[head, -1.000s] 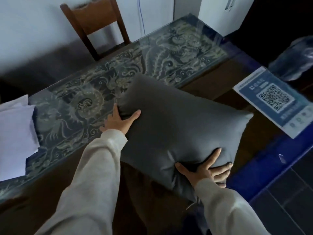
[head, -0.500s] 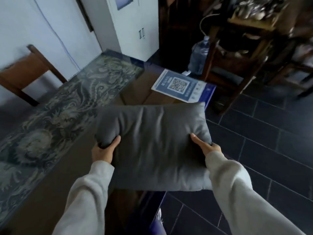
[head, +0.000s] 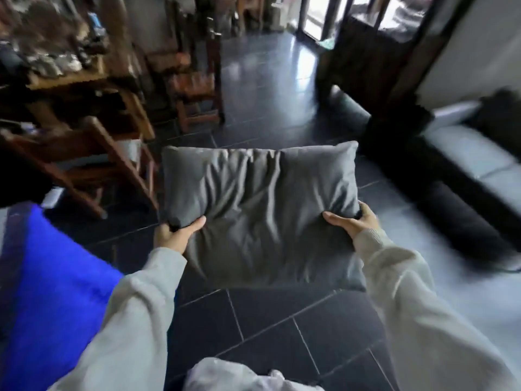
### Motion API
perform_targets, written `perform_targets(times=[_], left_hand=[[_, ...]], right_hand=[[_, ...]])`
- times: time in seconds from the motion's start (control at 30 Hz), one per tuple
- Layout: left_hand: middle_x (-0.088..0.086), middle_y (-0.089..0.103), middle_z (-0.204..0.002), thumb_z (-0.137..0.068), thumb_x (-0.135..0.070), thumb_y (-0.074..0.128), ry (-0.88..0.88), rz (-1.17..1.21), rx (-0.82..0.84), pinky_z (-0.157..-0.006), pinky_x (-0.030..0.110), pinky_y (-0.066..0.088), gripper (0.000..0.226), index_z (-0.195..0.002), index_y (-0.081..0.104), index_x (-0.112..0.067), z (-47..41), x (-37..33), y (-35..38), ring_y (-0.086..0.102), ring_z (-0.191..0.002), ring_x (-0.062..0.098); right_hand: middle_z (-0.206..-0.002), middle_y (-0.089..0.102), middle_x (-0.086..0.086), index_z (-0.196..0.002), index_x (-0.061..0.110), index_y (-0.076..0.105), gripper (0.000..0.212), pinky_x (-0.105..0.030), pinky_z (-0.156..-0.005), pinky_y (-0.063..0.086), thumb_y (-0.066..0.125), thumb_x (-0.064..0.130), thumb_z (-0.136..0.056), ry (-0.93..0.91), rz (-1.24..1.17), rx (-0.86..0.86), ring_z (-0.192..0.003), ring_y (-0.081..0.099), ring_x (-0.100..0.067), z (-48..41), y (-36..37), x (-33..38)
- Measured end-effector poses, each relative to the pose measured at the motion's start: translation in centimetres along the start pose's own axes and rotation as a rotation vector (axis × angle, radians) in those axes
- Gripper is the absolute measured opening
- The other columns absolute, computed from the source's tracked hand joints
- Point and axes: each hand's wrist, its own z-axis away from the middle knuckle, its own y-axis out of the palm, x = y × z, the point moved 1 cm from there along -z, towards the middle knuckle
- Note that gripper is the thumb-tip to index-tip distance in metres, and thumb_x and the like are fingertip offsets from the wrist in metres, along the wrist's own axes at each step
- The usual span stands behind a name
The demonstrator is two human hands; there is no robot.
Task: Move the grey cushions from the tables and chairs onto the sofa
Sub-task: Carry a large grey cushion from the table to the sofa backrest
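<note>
A grey cushion hangs in the air in front of me, above the dark tiled floor. My left hand grips its near left corner, thumb on top. My right hand grips its right edge the same way. The sofa, with pale grey seat pads and a dark base, stands at the right side of the view, beyond the cushion.
Wooden chairs and a cluttered wooden table crowd the left. The blue table edge is at my lower left. Dark tiled floor runs ahead to a dark wooden partition and bright doorway.
I have turned right, away from the glass-topped table, carrying the cushion with both hands. The table has slid out to the left and the sofa has come into view.
</note>
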Motion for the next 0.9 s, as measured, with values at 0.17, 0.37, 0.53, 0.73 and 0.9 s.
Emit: perform_targets(times=[0.17,0.37,0.53,0.73,0.9], left_hand=[[-0.010,0.067,-0.100,-0.074,-0.025,0.096,0.097,-0.044,0.269,-0.085,0.020,0.044,0.057,-0.123,0.068,-0.015,0.4,-6.1,16.5,0.062,-0.098,0.018],[-0.001,0.071,-0.110,-0.077,-0.034,0.094,0.208,-0.178,0.555,-0.092,0.028,0.047,0.056,-0.124,0.068,-0.021,-2.2,-12.5,33.0,0.066,-0.102,0.021],[-0.022,0.069,-0.095,-0.081,-0.042,0.089,0.219,-0.190,0.725,-0.077,0.010,0.048,0.031,-0.099,0.066,-0.031,-7.0,-18.0,47.3,0.067,-0.078,-0.009],[-0.014,0.077,-0.104,-0.072,-0.042,0.095,0.258,-0.247,0.892,-0.094,0.032,0.055,0.045,-0.107,0.069,-0.031,-11.6,-26.8,62.6,0.073,-0.097,0.005],[-0.008,0.080,-0.107,-0.046,-0.059,0.092,0.300,-0.290,1.010,-0.092,0.032,0.057,0.072,-0.109,0.070,-0.033,-12.4,-32.4,73.6,0.075,-0.099,0.008]], right_hand=[[-0.097,0.078,0.014,-0.116,0.028,0.068,0.071,-0.018,-0.070,0.057,0.101,0.039,-0.054,0.028,-0.104,-0.229,-0.083,0.073,-0.002,-5.0,-13.9,-3.2],[-0.099,0.072,0.014,-0.117,0.028,0.063,0.071,-0.020,-0.071,0.052,0.102,0.032,-0.057,0.079,-0.224,-0.456,-0.087,0.068,-0.002,-10.6,-24.4,-4.9],[-0.098,0.071,0.007,-0.120,0.022,0.061,0.071,-0.019,-0.071,0.054,0.100,0.026,-0.061,0.127,-0.237,-0.581,-0.082,0.070,-0.006,-18.3,-30.3,-4.9],[-0.101,0.070,-0.001,-0.110,0.022,0.060,0.075,-0.024,-0.069,0.051,0.104,0.021,-0.049,0.179,-0.299,-0.660,-0.082,0.063,-0.005,-27.3,-36.0,-2.2],[-0.094,0.067,0.008,-0.118,0.018,0.058,0.072,-0.007,-0.053,0.047,0.101,0.012,-0.060,0.199,-0.343,-0.805,-0.080,0.060,0.000,-32.9,-40.8,-1.6]])
